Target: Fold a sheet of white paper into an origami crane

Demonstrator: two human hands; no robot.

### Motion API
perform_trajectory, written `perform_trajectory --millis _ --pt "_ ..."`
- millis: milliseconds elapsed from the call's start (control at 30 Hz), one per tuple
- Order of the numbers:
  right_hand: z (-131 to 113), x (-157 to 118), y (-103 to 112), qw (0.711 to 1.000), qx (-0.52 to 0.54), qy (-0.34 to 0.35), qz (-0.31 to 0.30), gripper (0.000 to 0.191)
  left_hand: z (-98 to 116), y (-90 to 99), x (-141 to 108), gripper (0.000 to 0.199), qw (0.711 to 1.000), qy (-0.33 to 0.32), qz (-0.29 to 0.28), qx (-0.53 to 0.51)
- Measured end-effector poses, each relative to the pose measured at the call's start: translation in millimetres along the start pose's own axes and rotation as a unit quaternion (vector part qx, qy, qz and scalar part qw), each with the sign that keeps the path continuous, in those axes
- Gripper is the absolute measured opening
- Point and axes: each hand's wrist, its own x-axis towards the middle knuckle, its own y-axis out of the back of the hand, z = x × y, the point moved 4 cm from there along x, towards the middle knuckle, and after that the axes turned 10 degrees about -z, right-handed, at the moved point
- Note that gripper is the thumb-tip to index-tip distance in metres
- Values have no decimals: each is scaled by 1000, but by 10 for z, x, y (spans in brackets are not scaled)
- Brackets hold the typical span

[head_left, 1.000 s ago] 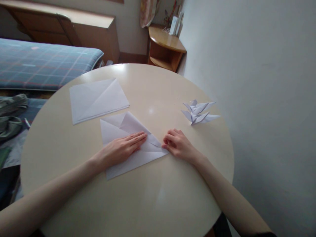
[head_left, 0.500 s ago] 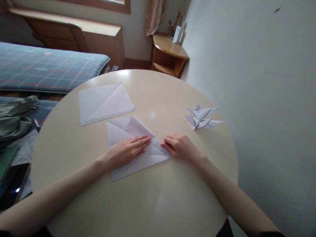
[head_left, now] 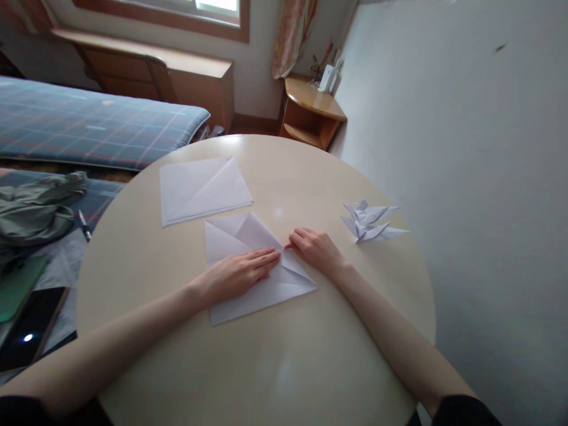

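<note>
A white folded sheet of paper point(head_left: 261, 302) lies on the round table, creased along its upper part. My left hand point(head_left: 237, 273) rests flat on its middle, fingers stretched out and pointing right. At the sheet's upper right folded edge, my right hand point(head_left: 314, 251) is closed, its fingers curled and their tips on the edge beside the left fingertips. The tips of the right fingers are partly hidden from view. Two folded paper cranes point(head_left: 370, 223) stand close together to the right of my right hand.
Other folded white paper point(head_left: 195, 192) lies farther back on the cream table point(head_left: 275, 367). A white wall point(head_left: 497, 207) borders the right side. To the left are a plaid mattress point(head_left: 97, 130), grey-green cloth point(head_left: 35, 207), a pen point(head_left: 83, 225) and a dark phone point(head_left: 35, 325).
My right hand has slid up along the folded edge, from near the sheet's right corner to beside my left fingertips. My left hand stays flat on the paper. The camera view has shifted slightly.
</note>
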Motion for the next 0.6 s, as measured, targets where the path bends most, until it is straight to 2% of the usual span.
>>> perform_trajectory --millis 300,600 --pt "0 37 29 1000 4 14 -10 21 4 20 11 39 1000 7 -2 -15" --pt "-29 -191 88 998 33 52 -13 22 -3 17 -5 39 1000 -6 14 -11"
